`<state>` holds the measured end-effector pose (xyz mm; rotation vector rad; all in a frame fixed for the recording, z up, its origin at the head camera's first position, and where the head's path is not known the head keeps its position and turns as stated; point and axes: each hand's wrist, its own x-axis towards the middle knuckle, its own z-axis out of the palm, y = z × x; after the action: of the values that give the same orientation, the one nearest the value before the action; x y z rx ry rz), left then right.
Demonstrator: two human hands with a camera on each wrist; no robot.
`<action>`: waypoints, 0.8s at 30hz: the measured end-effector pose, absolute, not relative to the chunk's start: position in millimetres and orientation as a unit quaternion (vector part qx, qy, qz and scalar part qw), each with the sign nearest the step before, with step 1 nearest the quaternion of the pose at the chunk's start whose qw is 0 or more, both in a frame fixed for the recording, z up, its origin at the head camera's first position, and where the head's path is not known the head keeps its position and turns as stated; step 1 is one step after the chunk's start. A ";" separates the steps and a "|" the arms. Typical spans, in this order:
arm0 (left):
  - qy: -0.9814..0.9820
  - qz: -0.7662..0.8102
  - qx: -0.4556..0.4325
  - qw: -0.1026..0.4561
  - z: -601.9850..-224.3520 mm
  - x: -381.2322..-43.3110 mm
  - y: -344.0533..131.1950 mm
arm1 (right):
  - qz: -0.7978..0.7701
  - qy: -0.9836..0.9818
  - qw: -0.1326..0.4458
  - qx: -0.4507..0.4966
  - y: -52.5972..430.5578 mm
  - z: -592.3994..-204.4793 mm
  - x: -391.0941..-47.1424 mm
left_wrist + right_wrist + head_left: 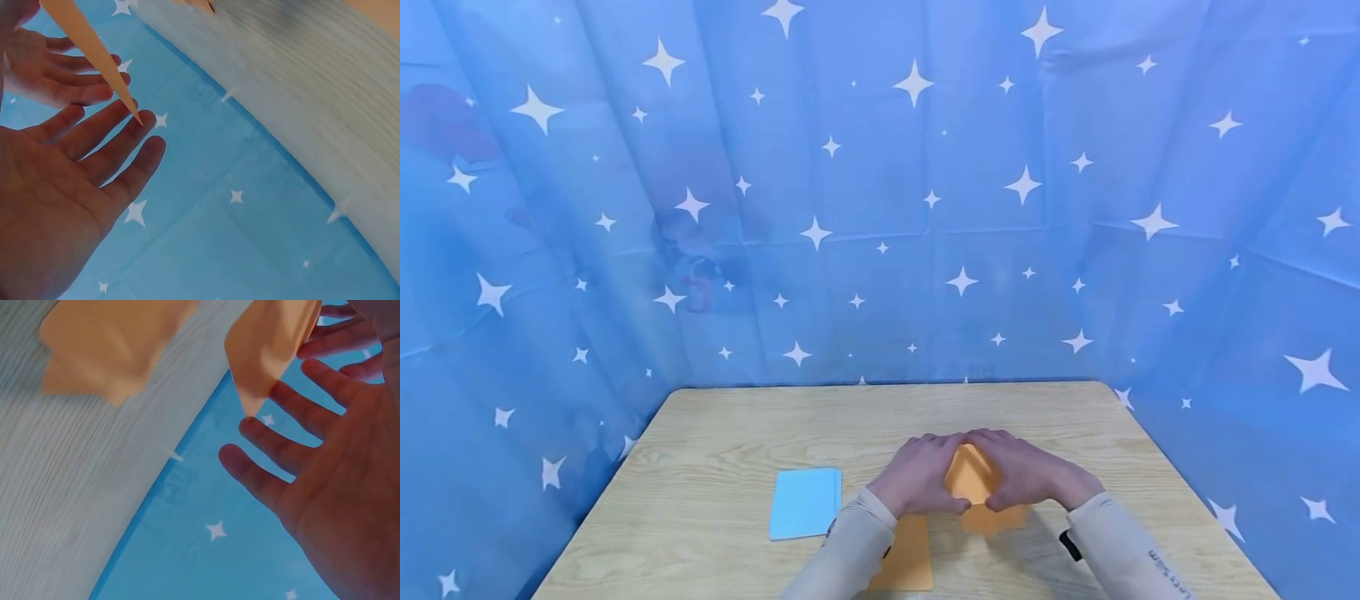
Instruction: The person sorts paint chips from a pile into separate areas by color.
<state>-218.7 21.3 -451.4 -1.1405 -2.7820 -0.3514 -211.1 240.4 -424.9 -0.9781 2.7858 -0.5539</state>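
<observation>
Between my two hands, a folded piece of orange paper (972, 477) is held above the table. My left hand (921, 475) grips its left side and my right hand (1033, 471) its right side, thumbs nearest me and fingers at the far side. Seen from the left wrist, the paper (94, 56) appears almost edge-on, its pointed end at the fingertips. The right wrist view shows its angled face (262, 356) against the right hand's fingers (290, 403). Both thumbs' contact is hidden in the wrist views.
Below the hands, another orange paper piece with angled corners (996, 521) lies on the wooden table (700, 500). A flat orange sheet (910, 558) lies partly under the left forearm. Light-blue sheets (805, 504) are stacked left. A blue star-patterned curtain (880, 183) stands behind.
</observation>
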 end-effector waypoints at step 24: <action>-0.937 -0.062 -0.344 -0.013 -479.7 -229.3 67.6 | -0.170 0.936 0.122 -0.283 267.5 -458.6 -221.6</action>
<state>-229.3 67.6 -479.7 -1.0885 -2.9683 -0.1949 -221.6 267.5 -458.6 -0.8249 2.7333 -0.4957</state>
